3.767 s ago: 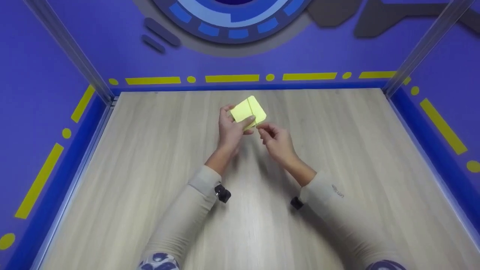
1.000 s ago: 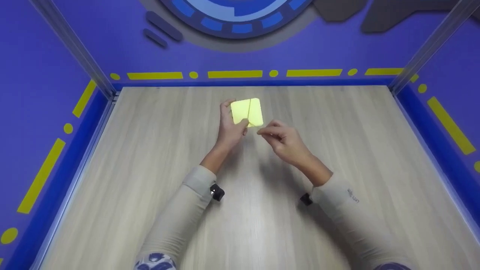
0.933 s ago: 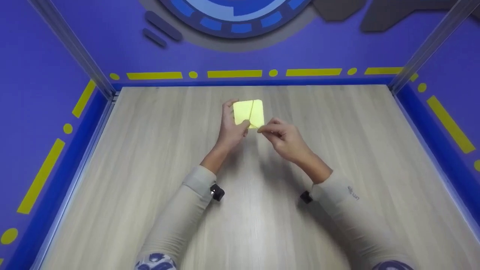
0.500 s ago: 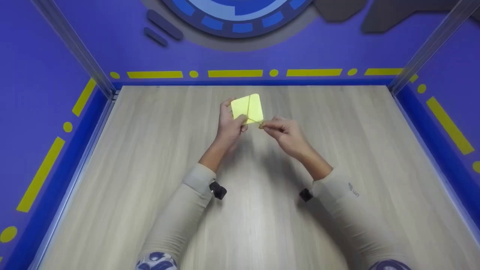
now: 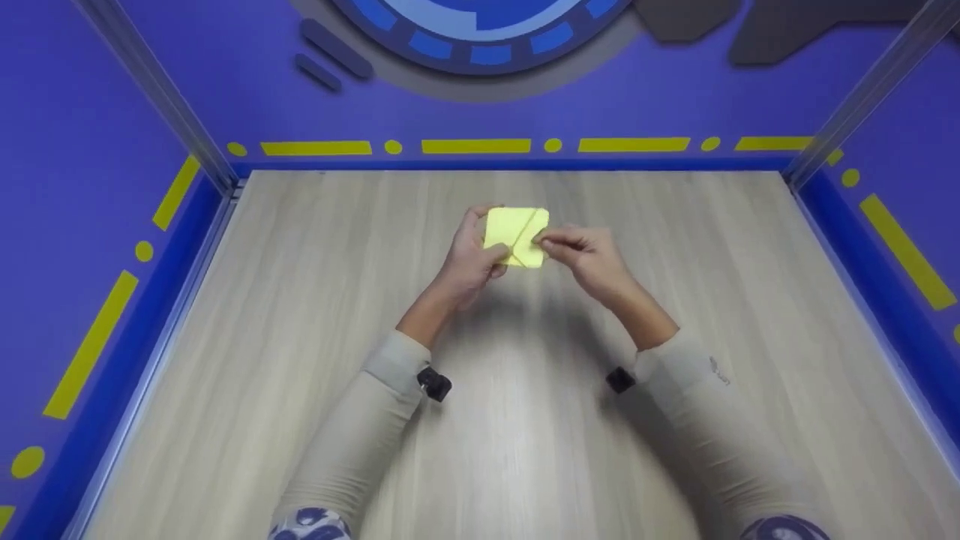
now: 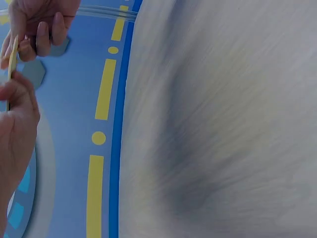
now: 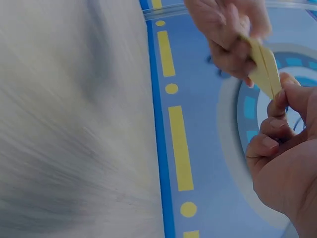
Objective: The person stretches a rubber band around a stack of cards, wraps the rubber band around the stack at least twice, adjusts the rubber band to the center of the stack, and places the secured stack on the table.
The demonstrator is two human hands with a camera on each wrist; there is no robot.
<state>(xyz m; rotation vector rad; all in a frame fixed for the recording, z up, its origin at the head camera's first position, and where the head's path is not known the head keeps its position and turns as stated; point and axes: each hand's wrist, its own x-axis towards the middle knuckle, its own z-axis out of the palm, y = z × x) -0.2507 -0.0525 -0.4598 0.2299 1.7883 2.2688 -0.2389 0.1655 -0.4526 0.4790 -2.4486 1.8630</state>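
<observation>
My left hand (image 5: 474,259) grips a flat square yellow card (image 5: 499,223) with rounded corners, its thumb lying across the front face. A thin yellowish band (image 5: 527,226) runs slantwise over that face, bends by the thumb and drops to the lower edge. At the card's right edge, the thumb and forefinger of my right hand (image 5: 596,262) pinch together; I cannot tell whether they hold the band, the card or both. In the left wrist view the card (image 6: 13,57) shows edge-on and thin. In the right wrist view the right fingertips (image 7: 281,94) meet at the card's corner.
Both hands hold the card up above a light wood table (image 5: 510,420). Blue panels with yellow marks (image 5: 475,146) close in the back and sides, with metal posts (image 5: 161,97) at the corners. A small black camera sits on each wrist (image 5: 433,383).
Half a second ago the band stretched from the left thumb to the right fingertips below the card's corner. Since then the card has shifted right and the right hand has risen to its right edge.
</observation>
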